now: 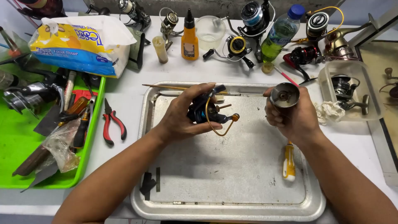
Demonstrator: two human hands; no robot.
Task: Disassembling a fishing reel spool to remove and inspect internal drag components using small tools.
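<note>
The left hand [182, 114] is clamped around a dark fishing reel body [205, 111] with a gold bail wire, above the upper middle of the metal tray [232, 182], while the right hand [294, 114] grips a silver spool [285, 94] just right of it. The spool looks smooth, so a loose grip could probably drop it onto the tray. A yellow-handled screwdriver [289, 161] lies below the right hand, red pliers [112, 124] lie left of the tray, and more reels crowd the table [124, 93] along the top.

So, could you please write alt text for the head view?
Over a metal tray, the left hand holds a dark fishing reel body and the right hand its silver spool. Reels, bottles, pliers and a green tool tray surround them.
</note>
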